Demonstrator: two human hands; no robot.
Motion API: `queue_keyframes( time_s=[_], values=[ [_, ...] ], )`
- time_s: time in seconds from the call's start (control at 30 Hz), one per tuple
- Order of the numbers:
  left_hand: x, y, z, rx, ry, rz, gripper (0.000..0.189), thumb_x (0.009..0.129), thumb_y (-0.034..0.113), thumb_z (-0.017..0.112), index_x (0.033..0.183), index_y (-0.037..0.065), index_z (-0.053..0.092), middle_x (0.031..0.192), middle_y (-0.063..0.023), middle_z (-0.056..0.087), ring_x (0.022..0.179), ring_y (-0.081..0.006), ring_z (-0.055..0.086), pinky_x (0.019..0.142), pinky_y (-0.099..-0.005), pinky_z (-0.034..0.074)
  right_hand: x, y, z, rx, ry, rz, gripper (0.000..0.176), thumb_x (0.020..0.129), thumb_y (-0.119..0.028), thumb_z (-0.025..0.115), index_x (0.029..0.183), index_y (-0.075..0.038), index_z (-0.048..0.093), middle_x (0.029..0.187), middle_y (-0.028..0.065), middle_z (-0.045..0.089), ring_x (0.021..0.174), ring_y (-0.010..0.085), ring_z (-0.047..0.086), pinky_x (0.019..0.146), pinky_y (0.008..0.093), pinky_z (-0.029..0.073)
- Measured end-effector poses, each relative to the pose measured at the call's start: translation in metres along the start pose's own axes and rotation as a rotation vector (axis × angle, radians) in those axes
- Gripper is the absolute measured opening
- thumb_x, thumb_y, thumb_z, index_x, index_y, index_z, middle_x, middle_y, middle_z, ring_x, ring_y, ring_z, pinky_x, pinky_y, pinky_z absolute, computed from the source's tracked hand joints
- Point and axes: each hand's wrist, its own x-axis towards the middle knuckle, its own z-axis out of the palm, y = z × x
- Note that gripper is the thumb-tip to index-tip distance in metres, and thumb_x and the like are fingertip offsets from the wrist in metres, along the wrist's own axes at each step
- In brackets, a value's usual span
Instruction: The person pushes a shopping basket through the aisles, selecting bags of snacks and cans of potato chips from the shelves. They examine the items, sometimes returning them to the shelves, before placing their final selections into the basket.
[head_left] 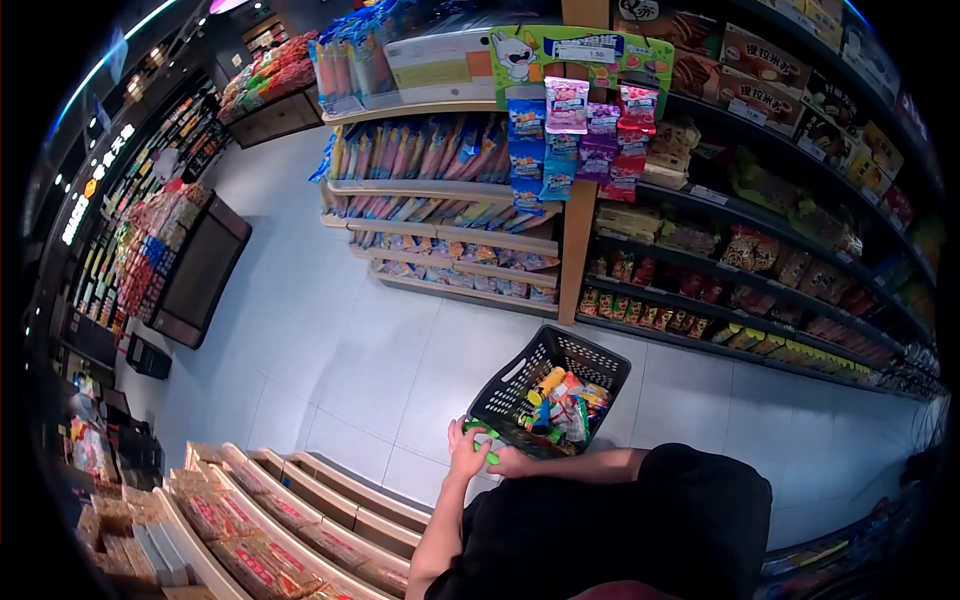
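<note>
A black perforated shopping basket (507, 407) stands on the floor in front of me, holding several colourful snack packets (570, 415) and a yellow container (546, 383). At its near left corner is a bright green handle (481, 429), partly covered by my fingers. My left hand (466, 452) is curled over this handle from the left. Close beside it, my right hand (512, 462) is closed on the handle's near end. The parts of the handle under both hands are hidden.
A shelf of bagged snacks (430, 150) stands ahead, with candy packets (567, 105) hanging at its end. Dark shelves (760, 215) run along the right. Wooden tiered shelves (340, 495) are near my left side. A display bin (195, 270) stands farther left on the tiled floor (340, 340).
</note>
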Motion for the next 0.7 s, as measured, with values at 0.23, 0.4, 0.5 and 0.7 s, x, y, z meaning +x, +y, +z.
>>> queue_keyframes(
  time_s=[0.23,0.4,0.5,0.7],
  values=[
    [0.058,0.006,-0.013,0.037,-0.091,0.165,0.035,0.077,0.032,0.074,0.106,0.014,0.065,0.140,-0.0243,0.036,0.132,-0.0499,0.023,0.110,-0.0549,0.021,0.030,0.031,-0.023,-0.086,0.364,-0.196,0.042,0.072,-0.038,0.068,0.089,0.001,0.068,0.084,0.0241,0.065,0.084,0.0373,0.065,0.080,0.0459,0.050],
    [0.092,0.004,-0.020,0.041,-0.144,0.318,0.039,0.073,0.033,0.078,0.105,0.013,0.066,0.134,-0.0201,0.043,0.133,-0.0422,0.027,0.111,-0.0550,0.019,0.042,0.021,-0.048,-0.032,0.198,-0.031,0.048,0.073,-0.036,0.072,0.104,-0.001,0.063,0.084,0.0213,0.067,0.082,0.0342,0.066,0.074,0.0431,0.052],
    [0.117,0.006,-0.035,-0.020,-0.177,0.411,0.043,0.072,0.037,0.079,0.103,0.010,0.065,0.125,-0.0194,0.050,0.132,-0.0372,0.033,0.111,-0.0549,0.014,0.066,0.020,-0.063,-0.007,0.098,0.101,0.050,0.075,-0.043,0.074,0.100,-0.001,0.066,0.089,0.0187,0.068,0.087,0.0313,0.066,0.081,0.0402,0.051],
    [0.188,-0.018,-0.064,-0.065,-0.398,0.606,0.056,0.069,0.046,0.079,0.109,0.011,0.062,0.126,-0.0183,0.048,0.133,-0.0368,0.031,0.109,-0.0584,0.011,0.119,0.023,-0.096,0.190,0.106,-0.112,0.047,0.075,-0.046,0.073,0.086,-0.001,0.066,0.083,0.0168,0.068,0.079,0.0285,0.065,0.072,0.0412,0.047]
  ],
)
